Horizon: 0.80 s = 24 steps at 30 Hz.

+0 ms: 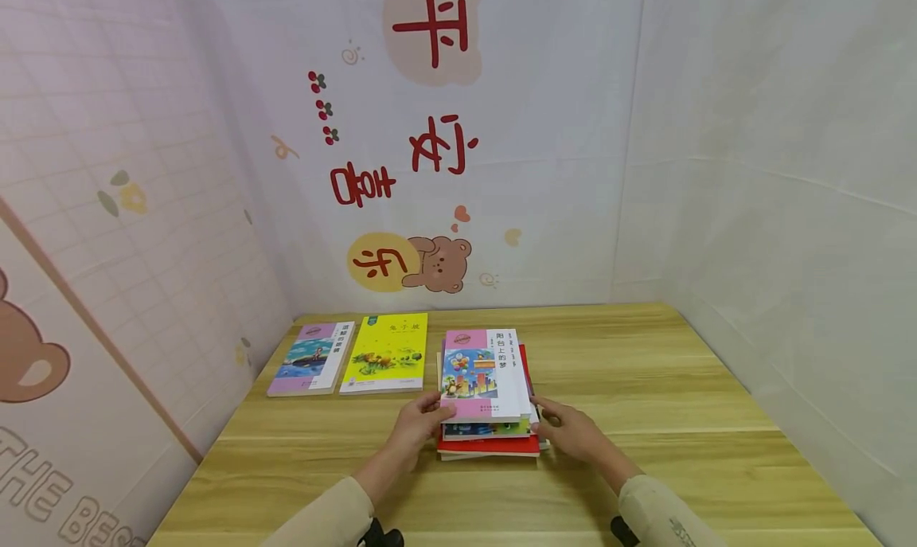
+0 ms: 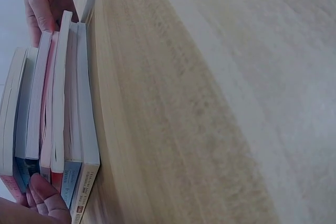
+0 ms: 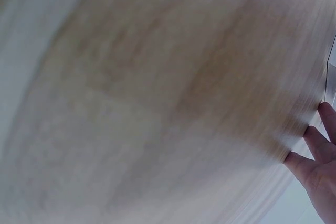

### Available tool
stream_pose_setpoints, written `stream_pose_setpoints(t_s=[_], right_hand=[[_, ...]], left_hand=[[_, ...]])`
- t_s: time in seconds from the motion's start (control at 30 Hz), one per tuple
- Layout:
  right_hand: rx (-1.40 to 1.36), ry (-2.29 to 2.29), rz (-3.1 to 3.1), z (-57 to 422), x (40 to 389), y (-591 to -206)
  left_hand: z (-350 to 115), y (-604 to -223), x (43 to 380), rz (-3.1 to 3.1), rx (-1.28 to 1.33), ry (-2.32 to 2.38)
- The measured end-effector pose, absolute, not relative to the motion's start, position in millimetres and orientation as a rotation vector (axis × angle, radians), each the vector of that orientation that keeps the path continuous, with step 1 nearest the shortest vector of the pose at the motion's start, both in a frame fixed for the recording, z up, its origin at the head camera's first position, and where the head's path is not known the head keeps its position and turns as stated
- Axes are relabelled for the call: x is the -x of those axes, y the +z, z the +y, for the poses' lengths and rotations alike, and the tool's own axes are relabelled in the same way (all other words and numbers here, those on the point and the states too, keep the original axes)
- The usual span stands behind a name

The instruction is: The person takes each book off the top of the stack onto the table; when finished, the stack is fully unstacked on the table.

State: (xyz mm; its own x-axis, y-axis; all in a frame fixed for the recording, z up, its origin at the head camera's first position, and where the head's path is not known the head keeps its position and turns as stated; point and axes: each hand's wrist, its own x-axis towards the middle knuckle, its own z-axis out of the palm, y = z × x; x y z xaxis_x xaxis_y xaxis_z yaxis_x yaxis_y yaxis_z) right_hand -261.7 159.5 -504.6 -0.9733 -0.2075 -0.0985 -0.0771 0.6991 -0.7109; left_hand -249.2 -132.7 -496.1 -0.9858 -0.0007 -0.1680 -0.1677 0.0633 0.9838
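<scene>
A stack of several books [image 1: 478, 372] lies near the middle of the table, its layers slightly out of line. On top is a pink and white book with a picture of balloons and buildings. My left hand [image 1: 421, 420] grips the stack's left side, its thumb at the top cover's lower left edge. In the left wrist view, its curled fingers [image 2: 47, 195] are against the book spines [image 2: 68, 182]. At the opposite side, my right hand [image 1: 569, 429] touches the page edges near the lower right corner. Its fingers [image 3: 315, 142] are spread and fairly straight in the right wrist view.
To the left of the stack lie a yellow book [image 1: 387, 352] and, beyond it, a purple and white book [image 1: 313, 358], both flat near the table's back left. The wooden table [image 1: 645, 388] meets white printed cloth [image 1: 559, 173] at its back and sides.
</scene>
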Motion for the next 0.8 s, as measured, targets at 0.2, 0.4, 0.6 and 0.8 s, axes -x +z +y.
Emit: stream_pose_setpoints(t_s=[0.2,0.4,0.6,0.8], right_hand=[[0.238,-1.138,2.736,160,264,-507],[0.249,-1.139,2.744,162,265,-510],[0.257,-1.149,2.739,162,265,-510],[0.265,-1.131,2.754,162,265,-510]], left_hand=[[-131,-496,249,2.207,0.167,2.056],[-132,-497,253,2.222,0.166,2.042],[-136,-493,258,2.203,0.255,2.037],[-149,-489,262,2.074,0.240,2.182]])
